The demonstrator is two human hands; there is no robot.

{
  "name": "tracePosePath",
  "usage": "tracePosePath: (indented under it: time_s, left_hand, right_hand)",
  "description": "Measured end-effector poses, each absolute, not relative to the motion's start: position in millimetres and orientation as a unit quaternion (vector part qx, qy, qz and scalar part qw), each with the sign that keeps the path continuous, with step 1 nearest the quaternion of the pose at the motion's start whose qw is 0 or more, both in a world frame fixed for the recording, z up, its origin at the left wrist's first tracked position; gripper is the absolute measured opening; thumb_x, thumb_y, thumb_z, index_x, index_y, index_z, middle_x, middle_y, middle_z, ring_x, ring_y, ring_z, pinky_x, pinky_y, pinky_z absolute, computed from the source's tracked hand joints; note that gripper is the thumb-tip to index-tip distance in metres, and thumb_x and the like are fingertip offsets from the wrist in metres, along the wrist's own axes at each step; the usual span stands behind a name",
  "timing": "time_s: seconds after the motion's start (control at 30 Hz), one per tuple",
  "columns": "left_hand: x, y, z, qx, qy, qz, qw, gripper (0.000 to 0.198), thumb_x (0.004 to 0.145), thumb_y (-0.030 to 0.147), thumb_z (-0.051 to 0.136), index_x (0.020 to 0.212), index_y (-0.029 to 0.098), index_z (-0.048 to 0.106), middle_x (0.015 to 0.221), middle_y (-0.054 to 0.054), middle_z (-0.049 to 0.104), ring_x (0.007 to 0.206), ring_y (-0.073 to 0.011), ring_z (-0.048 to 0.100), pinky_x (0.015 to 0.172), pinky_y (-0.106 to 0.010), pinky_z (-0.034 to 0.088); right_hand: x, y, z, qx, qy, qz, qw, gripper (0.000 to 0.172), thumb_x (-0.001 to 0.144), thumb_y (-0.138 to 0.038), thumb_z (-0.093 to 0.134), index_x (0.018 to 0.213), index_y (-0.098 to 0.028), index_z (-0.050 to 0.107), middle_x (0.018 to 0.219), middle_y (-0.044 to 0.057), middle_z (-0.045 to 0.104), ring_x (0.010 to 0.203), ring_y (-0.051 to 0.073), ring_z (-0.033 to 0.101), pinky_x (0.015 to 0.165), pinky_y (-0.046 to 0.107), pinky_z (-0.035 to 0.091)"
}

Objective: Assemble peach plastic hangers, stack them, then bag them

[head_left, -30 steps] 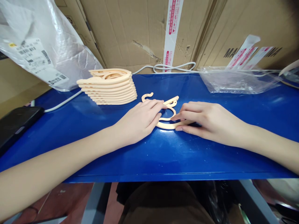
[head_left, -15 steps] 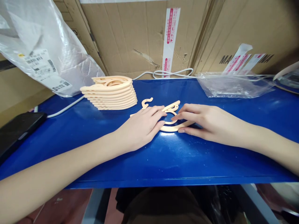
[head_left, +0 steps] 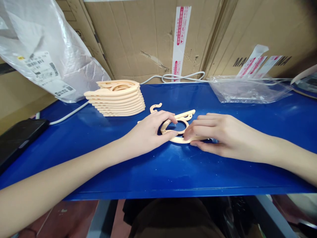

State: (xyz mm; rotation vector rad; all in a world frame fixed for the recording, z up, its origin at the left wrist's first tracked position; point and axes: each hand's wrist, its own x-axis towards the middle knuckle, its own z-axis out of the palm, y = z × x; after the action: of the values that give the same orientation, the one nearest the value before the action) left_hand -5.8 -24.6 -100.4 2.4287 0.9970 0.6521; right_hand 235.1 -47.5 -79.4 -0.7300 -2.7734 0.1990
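Note:
A cream plastic folding clothes hanger lies on the blue tabletop, its ring and curved arms showing between my hands. My left hand curls over its left end, thumb and index finger on either side of the ring part; the other fingers are hidden. On the curved near arm, my right hand pinches with thumb and fingers, covering that arm's right end. A cream hook shows just beyond my left hand; whether it joins the hanger is hidden. Behind it to the left stands a stack of folded hangers.
Cardboard boxes line the back. At far left are a white plastic parcel bag and a black phone. A white cable runs along the back, and a clear plastic bag lies at back right.
My left thumb and index finger have spread apart, uncovering the hanger's left end. The hanger has shifted and turned slightly. My right fingers have bent in closer on the near arm.

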Motion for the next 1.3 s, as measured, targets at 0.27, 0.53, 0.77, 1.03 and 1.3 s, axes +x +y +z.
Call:
tracePosePath:
  time_s: [0.27, 0.53, 0.77, 1.03, 1.3]
  left_hand:
    - [-4.8, -22.8, -101.0, 0.843, 0.379, 0.273, 0.268, 0.029, 0.087, 0.027, 0.063, 0.114, 0.020, 0.056, 0.114, -0.002, 0.064, 0.101, -0.0176, 0.060, 0.088, -0.032, 0.046]
    - [-3.5, -21.7, -97.7, 0.788, 0.389, 0.270, 0.393, 0.031, 0.084, 0.027, 0.065, 0.113, 0.017, 0.059, 0.084, 0.001, 0.065, 0.076, -0.0139, 0.061, 0.070, -0.027, 0.046]
    - [0.8, -40.5, -96.0, 0.787, 0.420, 0.251, 0.377, 0.033, 0.089, 0.031, 0.061, 0.120, 0.022, 0.055, 0.078, 0.004, 0.062, 0.068, -0.0126, 0.056, 0.062, -0.025, 0.041]
    - [2.5, -49.7, -94.2, 0.817, 0.429, 0.223, 0.313, 0.032, 0.091, 0.038, 0.058, 0.120, 0.026, 0.054, 0.080, 0.003, 0.063, 0.075, -0.0182, 0.059, 0.068, -0.031, 0.044]
    - [-1.6, -39.6, -96.9, 0.884, 0.404, 0.200, 0.125, 0.032, 0.091, 0.043, 0.059, 0.110, 0.018, 0.057, 0.123, -0.009, 0.056, 0.119, -0.0278, 0.047, 0.104, -0.047, 0.037]
  right_hand:
    - [230.5, -51.8, -80.5, -0.243, -0.960, 0.053, 0.129, 0.019, 0.099, -0.020, 0.042, 0.096, -0.021, 0.061, 0.097, 0.004, 0.069, 0.091, 0.018, 0.060, 0.081, 0.033, 0.043]
    - [232.1, -50.5, -81.1, -0.232, -0.964, 0.019, 0.133, 0.018, 0.098, -0.016, 0.041, 0.094, -0.022, 0.058, 0.098, 0.002, 0.070, 0.091, 0.017, 0.057, 0.078, 0.032, 0.038]
    - [231.2, -50.6, -78.4, -0.227, -0.966, 0.040, 0.118, 0.016, 0.093, -0.014, 0.047, 0.097, -0.022, 0.059, 0.094, 0.000, 0.068, 0.091, 0.017, 0.055, 0.079, 0.033, 0.036]
    - [228.5, -54.2, -73.1, -0.210, -0.967, 0.083, 0.118, 0.014, 0.093, -0.016, 0.047, 0.088, -0.020, 0.059, 0.086, 0.001, 0.065, 0.089, 0.017, 0.056, 0.083, 0.032, 0.038]
    - [230.2, -50.4, -77.0, -0.218, -0.966, 0.074, 0.116, 0.014, 0.094, -0.016, 0.046, 0.094, -0.020, 0.060, 0.087, 0.001, 0.064, 0.086, 0.016, 0.054, 0.080, 0.032, 0.036]
